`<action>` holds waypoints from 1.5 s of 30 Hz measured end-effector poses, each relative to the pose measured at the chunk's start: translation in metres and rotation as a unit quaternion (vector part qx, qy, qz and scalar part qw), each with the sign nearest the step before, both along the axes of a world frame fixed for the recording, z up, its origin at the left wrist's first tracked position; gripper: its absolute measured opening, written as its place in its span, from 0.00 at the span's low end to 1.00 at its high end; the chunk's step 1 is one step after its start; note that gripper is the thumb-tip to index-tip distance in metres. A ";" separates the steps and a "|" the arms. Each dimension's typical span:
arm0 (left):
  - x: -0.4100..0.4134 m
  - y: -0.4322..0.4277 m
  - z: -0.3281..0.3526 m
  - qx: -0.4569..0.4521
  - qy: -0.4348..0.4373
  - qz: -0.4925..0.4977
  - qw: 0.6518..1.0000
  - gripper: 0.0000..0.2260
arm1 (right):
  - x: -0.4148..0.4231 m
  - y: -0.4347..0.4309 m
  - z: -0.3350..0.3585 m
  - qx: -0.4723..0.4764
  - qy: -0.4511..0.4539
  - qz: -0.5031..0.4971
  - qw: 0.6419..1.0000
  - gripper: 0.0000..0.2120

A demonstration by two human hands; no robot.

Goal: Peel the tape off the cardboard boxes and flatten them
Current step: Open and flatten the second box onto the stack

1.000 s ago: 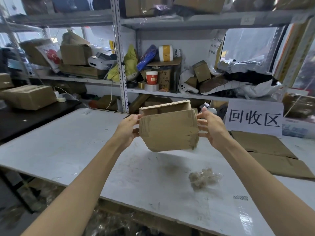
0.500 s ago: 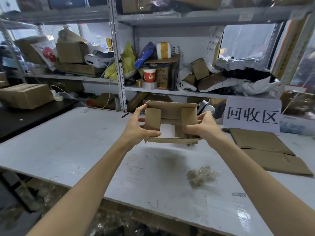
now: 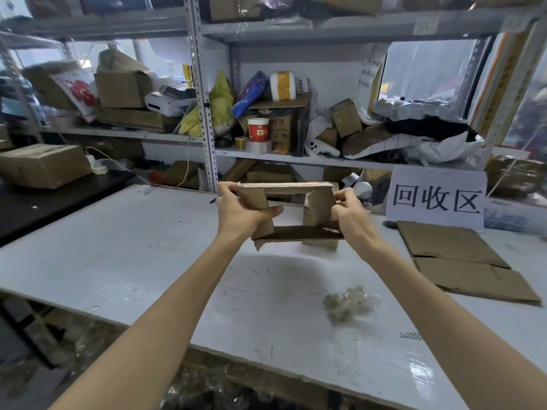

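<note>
Cardboard box (image 3: 296, 232) gripped both ends, left hand (image 3: 239, 211), right hand (image 3: 350, 214), fingertips hidden

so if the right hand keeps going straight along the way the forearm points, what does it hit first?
The right hand already grips the opened cardboard box, so that meets it at once. Past the box, probably the clutter under the lower shelf, though depth is unclear.

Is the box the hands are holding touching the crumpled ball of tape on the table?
Apart. In the head view the box is held up between both hands, and bare white table shows between it and the crumpled tape lying nearer the front edge.
</note>
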State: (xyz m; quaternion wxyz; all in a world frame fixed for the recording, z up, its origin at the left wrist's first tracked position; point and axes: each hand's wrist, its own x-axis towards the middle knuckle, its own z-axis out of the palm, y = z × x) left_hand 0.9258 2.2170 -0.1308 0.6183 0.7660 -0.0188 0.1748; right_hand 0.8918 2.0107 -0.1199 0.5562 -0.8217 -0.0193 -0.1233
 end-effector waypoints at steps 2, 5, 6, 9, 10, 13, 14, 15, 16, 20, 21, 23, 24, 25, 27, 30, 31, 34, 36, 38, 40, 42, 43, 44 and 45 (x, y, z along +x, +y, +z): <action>0.003 -0.002 0.000 -0.012 -0.010 0.032 0.999 0.35 | 0.000 0.001 0.001 0.015 -0.028 0.005 0.999 0.09; 0.002 0.000 0.004 -0.114 0.005 0.004 0.993 0.23 | -0.002 -0.003 0.004 0.029 -0.056 0.004 0.998 0.13; 0.000 0.000 0.008 -0.181 0.024 -0.015 0.983 0.17 | -0.003 -0.005 0.003 0.033 -0.062 0.008 0.997 0.11; -0.003 -0.003 0.017 -0.314 0.076 -0.055 0.945 0.04 | -0.009 -0.007 -0.004 0.024 -0.086 0.021 0.996 0.11; -0.004 -0.006 0.020 -0.315 0.091 -0.063 0.943 0.06 | -0.011 -0.006 -0.007 0.025 -0.095 0.027 0.995 0.12; -0.006 -0.017 0.024 -0.296 0.089 -0.089 0.947 0.13 | -0.015 -0.003 -0.010 0.023 -0.112 0.033 0.993 0.22; -0.006 -0.020 0.025 -0.294 0.073 -0.098 0.948 0.15 | -0.016 -0.003 -0.010 0.012 -0.118 0.033 0.992 0.26; -0.007 -0.022 0.026 -0.296 0.056 -0.105 0.948 0.18 | -0.016 -0.004 -0.010 -0.003 -0.127 0.034 0.991 0.28; -0.008 -0.024 0.027 -0.313 0.040 -0.113 0.942 0.21 | -0.018 -0.004 -0.009 -0.022 -0.140 0.037 0.989 0.29; -0.015 -0.033 0.029 -0.378 0.023 -0.165 0.911 0.21 | -0.025 0.007 -0.017 -0.093 -0.142 0.077 0.982 0.26; -0.020 -0.038 0.030 -0.339 0.030 -0.161 0.926 0.15 | -0.027 0.012 -0.018 -0.110 -0.135 0.095 0.980 0.26; -0.024 -0.045 0.028 -0.254 0.047 -0.128 0.958 0.17 | -0.029 0.023 -0.021 -0.148 -0.139 0.141 0.969 0.24; -0.024 -0.046 0.027 -0.226 0.058 -0.107 0.967 0.19 | -0.029 0.028 -0.021 -0.174 -0.135 0.159 0.962 0.24; -0.022 -0.045 0.025 -0.215 0.069 -0.088 0.970 0.19 | -0.027 0.030 -0.022 -0.198 -0.120 0.173 0.958 0.26; -0.016 -0.040 0.021 -0.240 0.077 -0.082 0.964 0.14 | -0.022 0.027 -0.021 -0.235 -0.074 0.158 0.956 0.30; -0.018 -0.042 0.022 -0.293 0.076 -0.085 0.949 0.10 | -0.016 0.016 -0.020 -0.226 -0.077 0.054 0.970 0.26; -0.020 -0.043 0.024 -0.298 0.077 -0.090 0.947 0.10 | -0.015 0.009 -0.020 -0.214 -0.084 0.013 0.973 0.23; -0.021 -0.048 0.026 -0.280 0.088 -0.141 0.946 0.10 | -0.017 -0.024 -0.021 -0.262 -0.097 -0.126 0.952 0.29; -0.018 -0.051 0.023 -0.271 0.090 -0.175 0.942 0.11 | -0.017 -0.052 -0.020 -0.274 -0.045 -0.181 0.944 0.36; -0.016 -0.058 0.019 -0.266 0.091 -0.188 0.941 0.14 | -0.021 -0.079 -0.017 -0.203 0.014 -0.163 0.965 0.44; -0.014 -0.070 0.015 -0.256 0.091 -0.195 0.942 0.16 | -0.028 -0.100 -0.018 -0.115 0.032 -0.124 0.985 0.47; -0.010 -0.087 0.011 -0.217 0.090 -0.197 0.952 0.17 | -0.036 -0.118 -0.023 -0.054 0.020 -0.127 0.990 0.44; -0.008 -0.096 0.009 -0.178 0.086 -0.200 0.960 0.17 | -0.038 -0.127 -0.027 -0.027 0.008 -0.141 0.990 0.43; -0.006 -0.106 0.006 -0.134 0.082 -0.208 0.965 0.20 | -0.041 -0.134 -0.030 -0.007 0.000 -0.156 0.988 0.43; -0.004 -0.116 0.003 -0.092 0.078 -0.223 0.967 0.24 | -0.042 -0.143 -0.034 0.006 -0.006 -0.169 0.986 0.42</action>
